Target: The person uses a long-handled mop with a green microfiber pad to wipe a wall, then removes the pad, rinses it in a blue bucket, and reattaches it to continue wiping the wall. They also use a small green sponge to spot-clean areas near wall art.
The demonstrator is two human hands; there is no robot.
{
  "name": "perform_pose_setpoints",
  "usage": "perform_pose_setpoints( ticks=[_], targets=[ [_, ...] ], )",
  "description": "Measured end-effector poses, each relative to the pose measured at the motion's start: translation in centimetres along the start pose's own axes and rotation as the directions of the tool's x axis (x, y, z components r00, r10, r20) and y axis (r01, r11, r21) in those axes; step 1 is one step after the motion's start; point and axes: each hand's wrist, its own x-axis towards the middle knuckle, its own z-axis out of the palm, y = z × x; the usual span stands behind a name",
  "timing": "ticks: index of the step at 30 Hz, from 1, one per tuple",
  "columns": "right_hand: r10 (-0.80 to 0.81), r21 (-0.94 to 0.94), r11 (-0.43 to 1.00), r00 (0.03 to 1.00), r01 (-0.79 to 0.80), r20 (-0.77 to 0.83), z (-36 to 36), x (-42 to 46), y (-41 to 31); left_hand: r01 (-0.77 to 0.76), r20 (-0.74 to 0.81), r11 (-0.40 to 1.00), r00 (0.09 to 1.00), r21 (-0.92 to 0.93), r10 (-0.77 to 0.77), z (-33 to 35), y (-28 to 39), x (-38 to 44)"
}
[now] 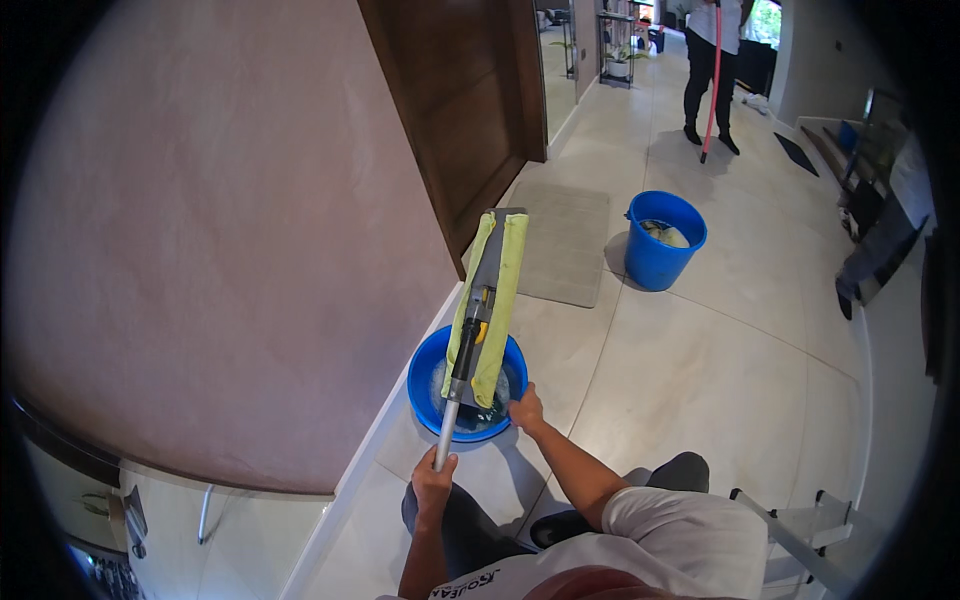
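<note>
My left hand (pixel 433 484) grips the metal pole (pixel 448 431) of a flat mop. The flat mop head (pixel 489 259) is tilted up over a blue bucket (pixel 418 386) that stands by the skirting board. A yellow-green microfibre cloth (pixel 511 285) is folded round the long edges of the mop head, and its near end hangs over the bucket. Soapy water (pixel 480 424) with foam shows inside. My right hand (pixel 527 410) holds the right side of the bucket's rim; its fingertips are partly hidden.
A second blue bucket (pixel 660 259) with cloths in water stands ahead on the tiled floor, beside a grey mat (pixel 562 247). Farther off, a person (pixel 709 67) holds a red pole (pixel 714 82). A stepladder (pixel 795 525) is at my right. The wall (pixel 225 225) and wooden door (pixel 480 97) bound the left.
</note>
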Motion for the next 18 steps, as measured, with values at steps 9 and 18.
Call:
perform_pose_setpoints(
  ticks=[9,18],
  targets=[
    [0.160,-0.133,0.979,0.987,-0.154,0.033,-5.3,-5.3,0.0,0.155,0.163,0.987,0.976,-0.047,-0.146,-5.9,2.2,2.2],
    [0.181,-0.255,0.950,0.983,-0.177,-0.008,-6.3,-6.1,-0.8,0.164,0.293,0.986,0.943,0.007,-0.159,-7.3,2.2,6.7]
  ],
)
